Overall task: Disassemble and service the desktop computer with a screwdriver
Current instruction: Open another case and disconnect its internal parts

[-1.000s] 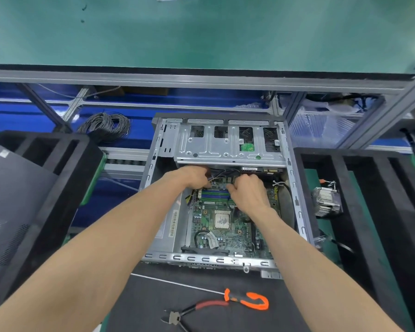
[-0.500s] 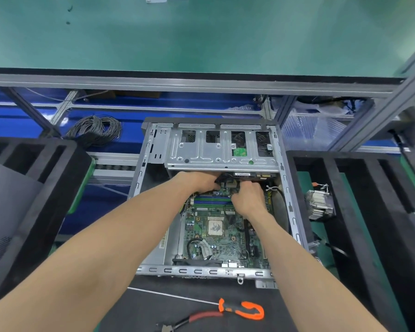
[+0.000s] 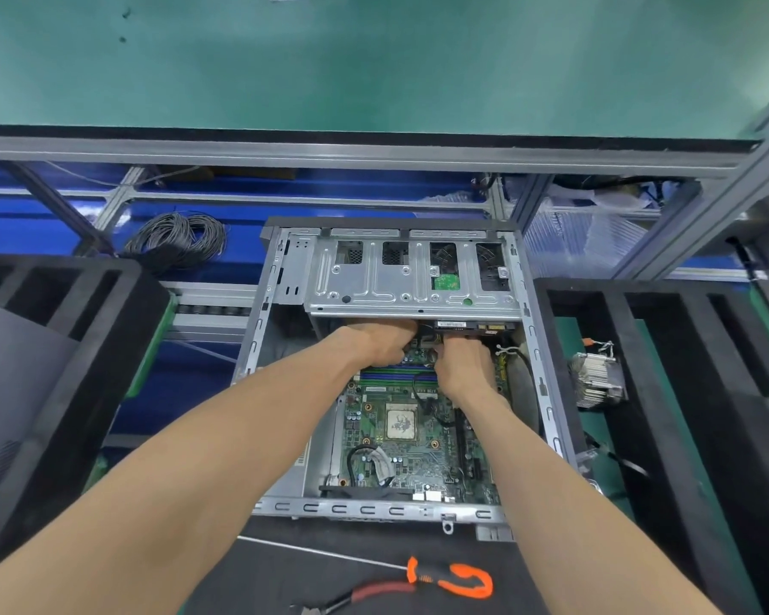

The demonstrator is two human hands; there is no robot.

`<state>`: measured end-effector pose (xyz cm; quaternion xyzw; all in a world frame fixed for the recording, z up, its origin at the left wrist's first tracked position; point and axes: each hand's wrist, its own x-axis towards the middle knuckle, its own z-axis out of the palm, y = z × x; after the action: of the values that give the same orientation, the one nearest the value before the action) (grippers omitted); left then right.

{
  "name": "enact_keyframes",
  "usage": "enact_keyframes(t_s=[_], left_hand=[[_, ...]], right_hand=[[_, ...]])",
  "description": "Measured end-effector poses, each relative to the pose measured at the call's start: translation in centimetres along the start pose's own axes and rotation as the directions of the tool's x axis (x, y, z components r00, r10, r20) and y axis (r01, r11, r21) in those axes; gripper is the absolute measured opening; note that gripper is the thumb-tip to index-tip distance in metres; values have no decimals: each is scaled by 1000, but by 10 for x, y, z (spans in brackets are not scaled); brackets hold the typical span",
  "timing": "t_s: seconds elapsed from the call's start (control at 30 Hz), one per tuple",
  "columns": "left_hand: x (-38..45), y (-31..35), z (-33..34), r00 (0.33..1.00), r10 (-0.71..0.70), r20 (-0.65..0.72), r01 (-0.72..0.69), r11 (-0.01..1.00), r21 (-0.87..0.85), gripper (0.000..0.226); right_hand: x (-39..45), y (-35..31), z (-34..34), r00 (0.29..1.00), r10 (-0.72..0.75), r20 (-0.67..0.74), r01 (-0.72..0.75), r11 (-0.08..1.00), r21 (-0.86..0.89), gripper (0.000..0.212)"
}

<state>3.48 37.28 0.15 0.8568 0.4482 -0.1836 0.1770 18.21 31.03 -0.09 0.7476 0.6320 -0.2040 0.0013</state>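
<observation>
The open desktop case (image 3: 547, 392) lies flat in front of me, its green motherboard (image 3: 418, 459) and bare CPU (image 3: 400, 421) exposed. A silver drive cage (image 3: 374, 286) spans the far end. Both my hands reach under the cage's near edge. My left hand (image 3: 380, 344) has its fingers curled around the black cables (image 3: 423, 341) there. My right hand (image 3: 465, 366) grips the same cable bundle from the right; its fingertips are hidden. The screwdriver (image 3: 422, 575), with an orange and black handle, lies untouched on the mat in front of the case.
Red-handled pliers (image 3: 369, 592) lie beside the screwdriver. Black foam trays flank the case; the right one (image 3: 667, 437) holds a removed heatsink (image 3: 596, 379), the left one (image 3: 85, 370) a grey panel. A cable coil (image 3: 176, 241) sits behind at left.
Both hands have moved farther back, from above the memory slots to the cables under the drive cage's edge. The view has shifted slightly.
</observation>
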Motion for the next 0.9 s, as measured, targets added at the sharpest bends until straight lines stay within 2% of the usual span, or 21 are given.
enact_keyframes(t_s=[0.23,0.4,0.53,0.6,0.77,0.9], left_hand=[[3,10,0,997,5,-82,1,997,71,34],[2,2,-2,998,-60,-28,58,997,-60,31],[-1,14,-3,995,-54,-89,57,998,38,28],[-2,16,-5,995,-52,-85,57,997,60,20],[-3,7,-9,993,-113,19,115,983,-142,21],[-11,10,-10,994,-112,7,112,986,-124,10]], right_hand=[[4,-1,5,1000,2,5,-2,999,-42,21],[5,-1,5,1000,24,15,-24,1000,-1,18],[4,-2,5,997,68,31,-69,997,28,25],[3,-2,4,997,64,39,-65,997,28,23],[4,-2,4,998,38,43,-38,999,8,20],[3,-1,5,999,33,36,-34,999,34,18]])
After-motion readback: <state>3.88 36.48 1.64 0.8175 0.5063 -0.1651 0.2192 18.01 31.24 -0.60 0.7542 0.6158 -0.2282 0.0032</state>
